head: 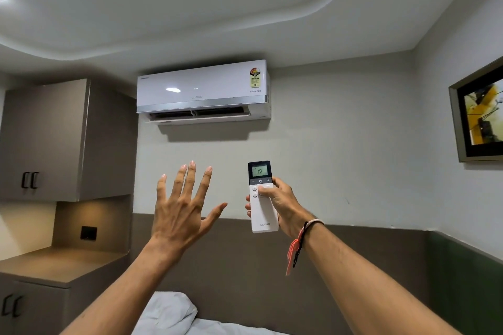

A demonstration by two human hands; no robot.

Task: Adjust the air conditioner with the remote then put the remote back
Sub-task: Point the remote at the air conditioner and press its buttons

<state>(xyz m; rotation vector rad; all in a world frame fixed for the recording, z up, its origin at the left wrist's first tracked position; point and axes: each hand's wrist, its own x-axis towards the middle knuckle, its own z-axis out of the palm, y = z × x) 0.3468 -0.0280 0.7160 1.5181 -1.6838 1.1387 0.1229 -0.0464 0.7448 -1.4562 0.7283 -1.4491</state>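
Observation:
A white air conditioner [202,91] hangs high on the wall ahead, its lower flap open. My right hand [280,205] holds a white remote [262,213] upright and pointed at it, thumb resting on the buttons below the dark screen, which reads 19. My left hand [181,208] is raised to the left of the remote, palm toward the wall, fingers spread wide and holding nothing. A gap of bare wall separates the two hands.
A brown wall cabinet [54,141] hangs at left above a wooden counter [54,264] with a dark wall socket [88,232]. A framed picture [479,114] is on the right wall. A white pillow [166,313] lies below, against a brown headboard panel [245,266].

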